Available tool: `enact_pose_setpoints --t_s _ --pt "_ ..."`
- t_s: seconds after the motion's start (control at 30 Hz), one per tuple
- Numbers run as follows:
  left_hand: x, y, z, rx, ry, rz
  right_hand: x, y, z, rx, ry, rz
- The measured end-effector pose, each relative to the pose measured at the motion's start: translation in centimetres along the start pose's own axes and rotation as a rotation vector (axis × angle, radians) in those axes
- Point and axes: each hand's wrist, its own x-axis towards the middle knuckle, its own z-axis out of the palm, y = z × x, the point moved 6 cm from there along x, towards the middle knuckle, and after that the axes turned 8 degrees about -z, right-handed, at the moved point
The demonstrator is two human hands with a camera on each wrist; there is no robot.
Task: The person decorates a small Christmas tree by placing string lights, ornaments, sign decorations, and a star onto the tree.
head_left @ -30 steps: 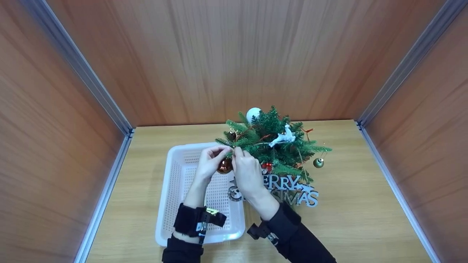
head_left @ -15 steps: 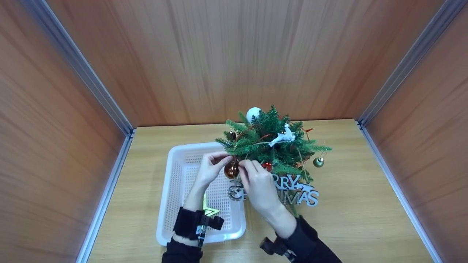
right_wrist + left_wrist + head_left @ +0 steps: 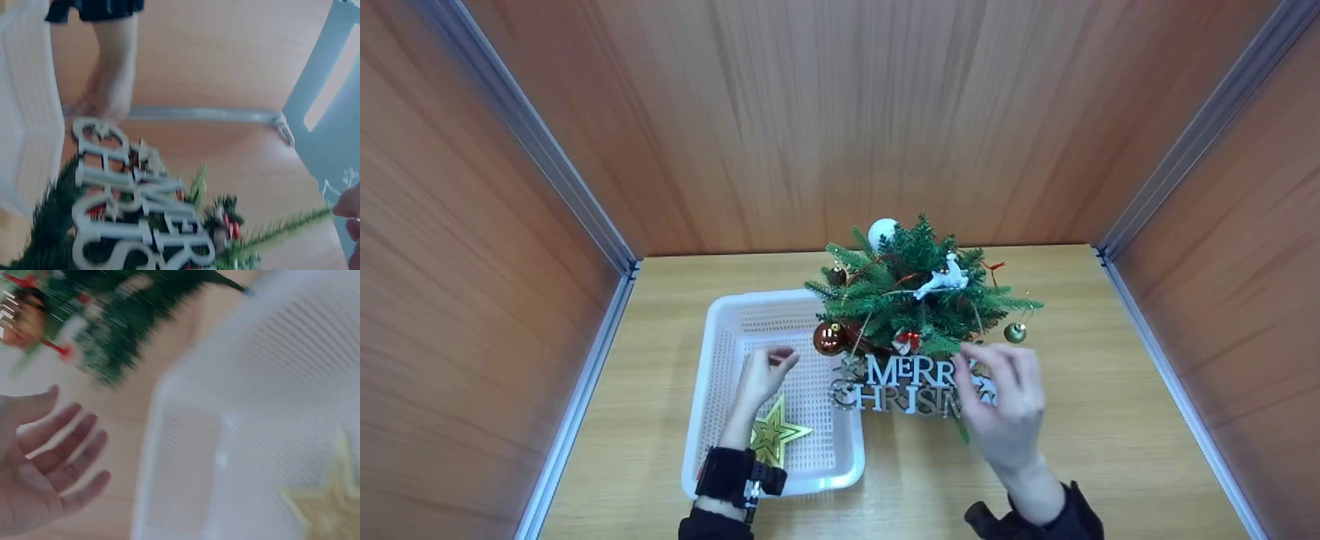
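Note:
A small green Christmas tree carries several ornaments. A shiny copper bauble hangs at its left, and a silver "MERRY CHRISTMAS" sign at its front. My left hand is above the white basket, apart from the bauble; in the left wrist view its fingers are spread and loosely bent, holding nothing. My right hand is over the sign's right end, hiding some letters, with nothing visible in its fingers. In the right wrist view, its fingertips overlap a branch tip; contact cannot be told.
Left of the tree stands the white perforated basket, with a gold star in it, partly behind my left wrist. A white reindeer, a white ball and a green bauble are on the tree. Wood panels enclose the table.
Both hands have come away from the copper bauble, which now hangs at the tree's left. My left hand has moved down over the basket, my right hand rightward, uncovering the sign's left part.

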Motion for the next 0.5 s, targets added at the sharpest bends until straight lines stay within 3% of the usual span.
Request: enact_pose_setpoints --t_s 0.13,0.23,0.37,0.5 --pt "0.0 -4.7 0.8 0.214 -0.079 -0.225 -0.9 2.1 -0.6 -0.028 -0.1 0.143" --pt "-0.4 -7.4 1.5 0.325 -0.144 -0.37 -1.5 2.8 -0.6 -0.005 -0.18 0.19" --pt "-0.9 -9.6 2.1 0.452 -0.176 -0.45 -2.1 2.9 -0.4 0.017 -0.232 0.21" --pt "-1.2 -10.6 2.5 0.571 -0.202 -0.477 -2.5 2.8 -0.4 0.012 -0.253 0.224"
